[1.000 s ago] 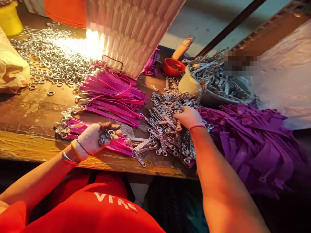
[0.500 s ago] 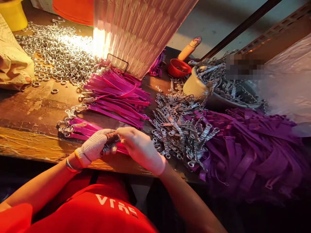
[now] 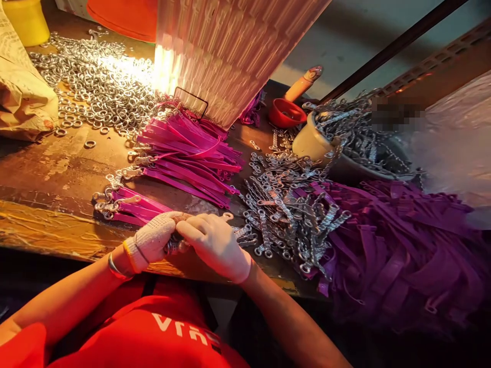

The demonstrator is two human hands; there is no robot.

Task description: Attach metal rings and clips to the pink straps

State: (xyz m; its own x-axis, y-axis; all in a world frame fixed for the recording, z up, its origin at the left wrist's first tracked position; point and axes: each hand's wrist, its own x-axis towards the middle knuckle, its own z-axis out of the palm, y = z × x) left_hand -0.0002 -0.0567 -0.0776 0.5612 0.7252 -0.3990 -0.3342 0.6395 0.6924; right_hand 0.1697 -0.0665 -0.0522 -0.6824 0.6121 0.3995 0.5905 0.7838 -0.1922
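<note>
In a knitted white glove, my left hand (image 3: 153, 237) is closed around small metal rings (image 3: 174, 247), low over the front edge of the bench. Something brown and wrapped shows by its fingertips, partly covered. My right hand (image 3: 215, 243), in a thin pale glove, meets the left with its fingers bent; what they pinch is hidden. The ring end of a metal link (image 3: 227, 216) shows just beyond its knuckles. Behind my left hand lie pink straps (image 3: 141, 202) with metal rings at their left ends. More pink straps (image 3: 184, 143) lie in a bundle farther back.
Loose metal rings (image 3: 103, 87) are heaped at the back left. Twisted metal links (image 3: 284, 199) are piled to the right, beside purple straps (image 3: 391, 245). Behind them stand a red bowl (image 3: 286, 113) and a tub of links (image 3: 310, 138). A ribbed translucent panel (image 3: 226, 56) leans upright.
My right hand has turned over and its fingers now cover more of the brown wrapped thing. The ring end of a link shows behind that hand. The view has shifted slightly.
</note>
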